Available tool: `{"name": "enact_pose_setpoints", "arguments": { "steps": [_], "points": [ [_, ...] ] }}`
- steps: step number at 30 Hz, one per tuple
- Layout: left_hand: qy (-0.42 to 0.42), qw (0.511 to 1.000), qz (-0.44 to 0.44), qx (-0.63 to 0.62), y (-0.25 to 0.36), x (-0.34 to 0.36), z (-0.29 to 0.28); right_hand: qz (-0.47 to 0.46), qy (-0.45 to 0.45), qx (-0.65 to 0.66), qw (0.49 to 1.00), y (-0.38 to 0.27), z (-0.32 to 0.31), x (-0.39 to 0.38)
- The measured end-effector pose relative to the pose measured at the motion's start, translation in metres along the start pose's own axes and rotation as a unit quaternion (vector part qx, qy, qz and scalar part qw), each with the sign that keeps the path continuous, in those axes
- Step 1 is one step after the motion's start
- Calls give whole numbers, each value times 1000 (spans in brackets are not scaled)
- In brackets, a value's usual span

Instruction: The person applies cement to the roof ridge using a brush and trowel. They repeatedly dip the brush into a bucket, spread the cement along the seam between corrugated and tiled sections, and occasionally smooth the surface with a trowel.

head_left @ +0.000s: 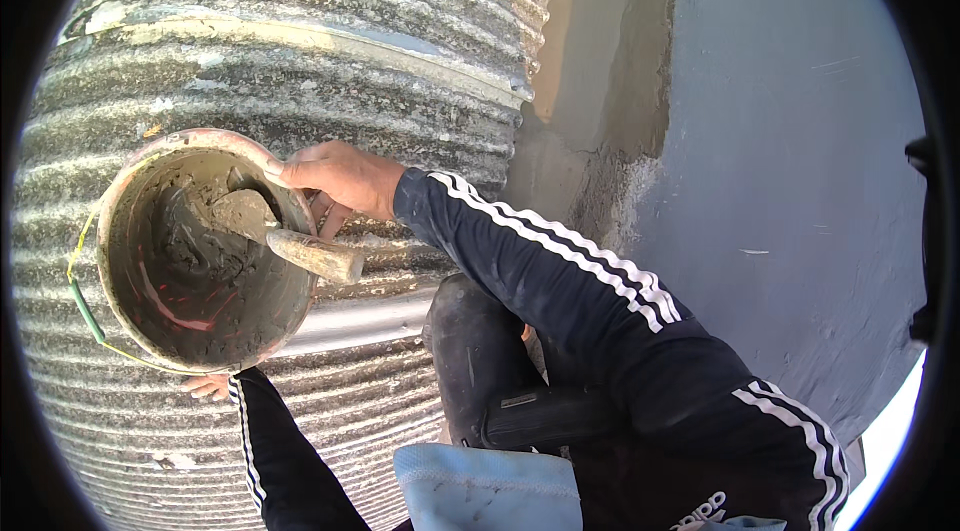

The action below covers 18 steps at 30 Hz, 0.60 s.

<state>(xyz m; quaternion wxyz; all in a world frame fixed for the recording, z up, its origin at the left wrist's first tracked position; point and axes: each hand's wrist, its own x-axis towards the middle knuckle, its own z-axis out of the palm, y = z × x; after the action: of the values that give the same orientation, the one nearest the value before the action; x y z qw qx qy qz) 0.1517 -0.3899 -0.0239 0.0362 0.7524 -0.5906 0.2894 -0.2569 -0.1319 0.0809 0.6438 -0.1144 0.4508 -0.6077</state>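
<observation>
A round bucket [120, 281], smeared with grey mortar, is tilted so that its mouth faces me. My right hand [345, 181] grips the rim on its right side, with the fingers bent behind the wall. Inside lies wet mortar [190, 231]. A trowel [315, 256] rests with its blade in the mortar, its worn wooden handle sticking out over the rim below my right hand. My left hand [208, 387] is partly hidden behind the bucket's lower edge; its visible fingers lie stretched out on the corrugated roof [400, 81].
The bucket's wire handle with a green grip [86, 311] hangs at its left. Along the roof's right edge runs a mortared strip [590, 81], beside a grey-blue wall [780, 131]. My bent knee [470, 341] and a light-blue cloth [490, 486] are close below.
</observation>
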Motion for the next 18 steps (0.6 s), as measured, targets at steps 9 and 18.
{"name": "enact_pose_setpoints", "arguments": {
  "steps": [9,18],
  "points": [
    [21,999,11,-22,-23,10,9,51,48,141,988,46,16,-16],
    [37,997,66,-19,-54,19,5,19,30,106,994,46,23,-32]
  ]
}}
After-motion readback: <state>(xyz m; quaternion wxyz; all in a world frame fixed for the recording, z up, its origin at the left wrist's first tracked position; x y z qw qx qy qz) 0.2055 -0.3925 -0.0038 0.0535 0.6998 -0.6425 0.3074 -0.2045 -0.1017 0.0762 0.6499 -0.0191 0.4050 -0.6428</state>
